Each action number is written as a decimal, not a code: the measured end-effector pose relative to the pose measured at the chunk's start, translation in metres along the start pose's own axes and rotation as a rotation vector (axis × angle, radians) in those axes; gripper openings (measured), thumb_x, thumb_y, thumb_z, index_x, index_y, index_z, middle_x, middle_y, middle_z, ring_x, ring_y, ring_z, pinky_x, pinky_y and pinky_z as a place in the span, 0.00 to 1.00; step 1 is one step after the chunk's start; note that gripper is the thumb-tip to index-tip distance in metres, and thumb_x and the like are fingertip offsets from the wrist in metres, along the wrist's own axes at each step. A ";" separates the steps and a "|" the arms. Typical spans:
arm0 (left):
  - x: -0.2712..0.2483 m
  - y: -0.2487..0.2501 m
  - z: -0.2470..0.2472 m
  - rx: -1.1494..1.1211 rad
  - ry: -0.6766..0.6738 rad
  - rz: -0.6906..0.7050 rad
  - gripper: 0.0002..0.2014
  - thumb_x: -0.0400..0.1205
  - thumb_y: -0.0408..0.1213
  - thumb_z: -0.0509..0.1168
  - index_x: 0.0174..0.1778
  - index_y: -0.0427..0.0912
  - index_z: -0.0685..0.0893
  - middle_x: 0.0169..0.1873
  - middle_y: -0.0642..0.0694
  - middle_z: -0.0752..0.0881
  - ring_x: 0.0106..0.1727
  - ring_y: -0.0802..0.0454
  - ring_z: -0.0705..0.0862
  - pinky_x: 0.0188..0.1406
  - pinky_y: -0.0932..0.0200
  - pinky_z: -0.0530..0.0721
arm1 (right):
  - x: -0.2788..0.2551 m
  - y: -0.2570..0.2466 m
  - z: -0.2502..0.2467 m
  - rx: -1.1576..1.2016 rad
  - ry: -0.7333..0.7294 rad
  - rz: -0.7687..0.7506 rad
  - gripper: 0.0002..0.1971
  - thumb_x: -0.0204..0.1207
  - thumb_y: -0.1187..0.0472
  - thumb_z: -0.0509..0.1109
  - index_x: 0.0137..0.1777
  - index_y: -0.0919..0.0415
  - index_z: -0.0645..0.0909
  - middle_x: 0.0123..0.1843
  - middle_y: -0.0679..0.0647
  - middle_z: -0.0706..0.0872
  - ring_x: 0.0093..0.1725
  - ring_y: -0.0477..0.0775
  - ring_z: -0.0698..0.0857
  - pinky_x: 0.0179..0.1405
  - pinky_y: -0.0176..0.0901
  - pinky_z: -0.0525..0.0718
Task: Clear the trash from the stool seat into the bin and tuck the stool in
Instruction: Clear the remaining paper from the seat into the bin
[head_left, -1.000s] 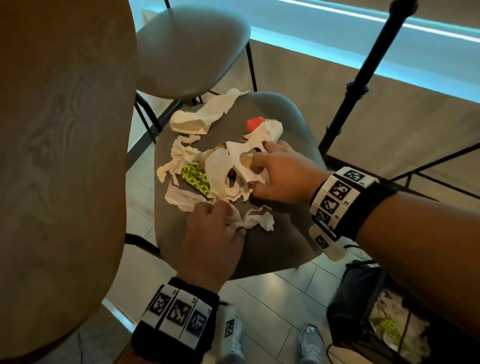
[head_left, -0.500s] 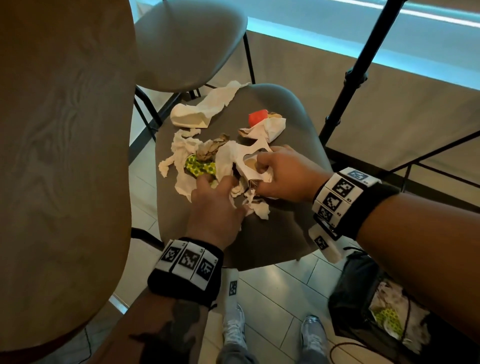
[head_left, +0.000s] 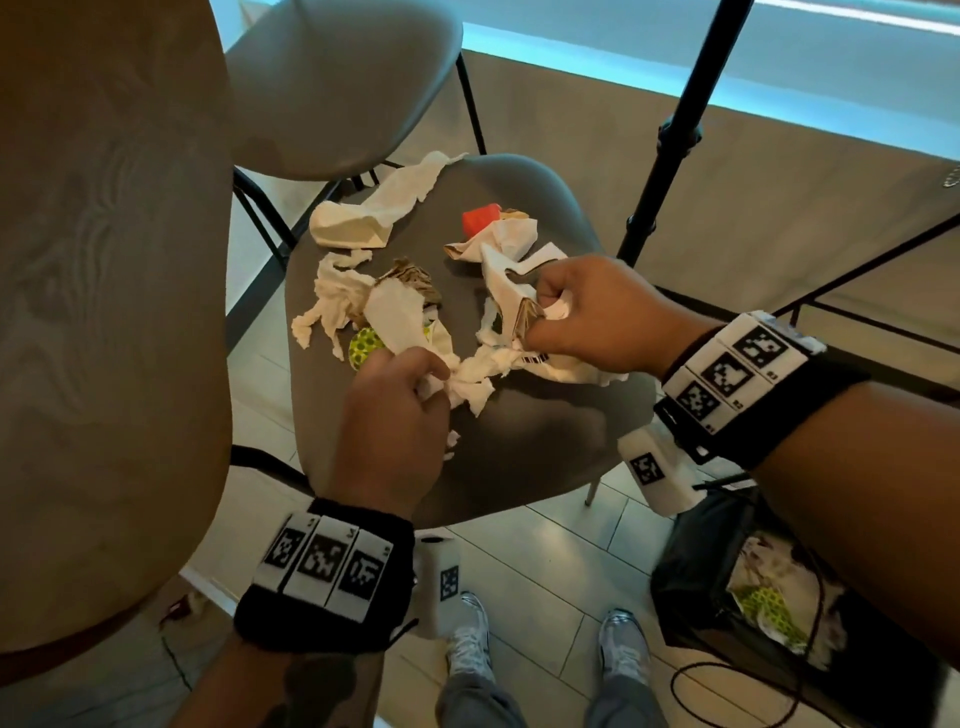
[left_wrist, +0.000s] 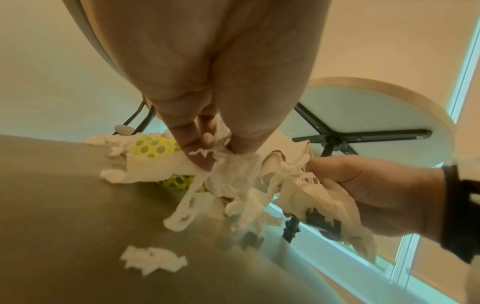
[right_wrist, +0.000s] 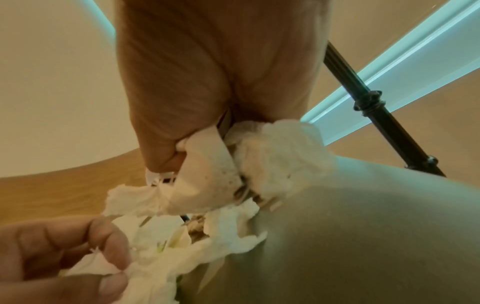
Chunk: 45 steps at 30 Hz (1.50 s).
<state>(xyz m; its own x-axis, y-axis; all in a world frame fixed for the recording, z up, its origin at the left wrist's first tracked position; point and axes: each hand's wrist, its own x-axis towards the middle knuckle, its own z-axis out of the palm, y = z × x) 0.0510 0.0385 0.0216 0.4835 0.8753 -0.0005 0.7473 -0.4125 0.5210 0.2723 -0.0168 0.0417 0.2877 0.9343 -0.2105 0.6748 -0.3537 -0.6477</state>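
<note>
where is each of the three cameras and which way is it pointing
Head: worn on the head, looking down at the stool seat; both hands, wristbands, shoes show.
Left wrist: under the left hand, looking along its fingers at white tissue.
Right wrist: under the right hand, facing its paper scraps.
Shared: each wrist view also catches the opposite hand.

One head view from above, two wrist views from low over the stool seat (head_left: 519, 441)

The head camera looks steeply down on the seat from the person's standing height, feet below. The left wrist camera sits just above the seat, facing along the left hand (left_wrist: 207, 82) toward the round table's underside (left_wrist: 363, 111). The right wrist camera looks past the right hand (right_wrist: 207, 82). All three share the crumpled tissue (head_left: 467, 374) over the seat.
</note>
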 end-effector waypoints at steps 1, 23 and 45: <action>-0.001 0.001 -0.002 0.000 0.019 0.011 0.06 0.85 0.37 0.71 0.55 0.49 0.90 0.54 0.49 0.85 0.49 0.58 0.80 0.38 0.77 0.69 | -0.003 -0.001 -0.003 0.012 0.015 0.000 0.14 0.68 0.49 0.81 0.43 0.58 0.83 0.49 0.49 0.88 0.51 0.51 0.88 0.44 0.49 0.88; -0.032 0.118 -0.044 -0.365 0.032 0.334 0.05 0.83 0.40 0.74 0.52 0.54 0.87 0.44 0.57 0.90 0.40 0.62 0.90 0.37 0.76 0.84 | -0.123 0.053 -0.082 0.393 0.283 0.109 0.17 0.73 0.55 0.77 0.56 0.66 0.88 0.57 0.50 0.93 0.58 0.47 0.91 0.64 0.59 0.88; -0.202 0.221 0.472 -0.040 -1.166 0.299 0.04 0.80 0.36 0.74 0.45 0.51 0.88 0.37 0.60 0.80 0.41 0.54 0.83 0.37 0.65 0.78 | -0.401 0.461 0.127 0.781 0.452 1.241 0.17 0.67 0.49 0.79 0.35 0.65 0.87 0.32 0.57 0.84 0.35 0.57 0.83 0.36 0.49 0.79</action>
<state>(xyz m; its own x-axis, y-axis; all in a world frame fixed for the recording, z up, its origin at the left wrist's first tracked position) 0.3342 -0.3484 -0.2658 0.7717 -0.0159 -0.6358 0.5310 -0.5341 0.6579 0.3819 -0.5485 -0.2653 0.6558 -0.0654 -0.7521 -0.6116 -0.6301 -0.4784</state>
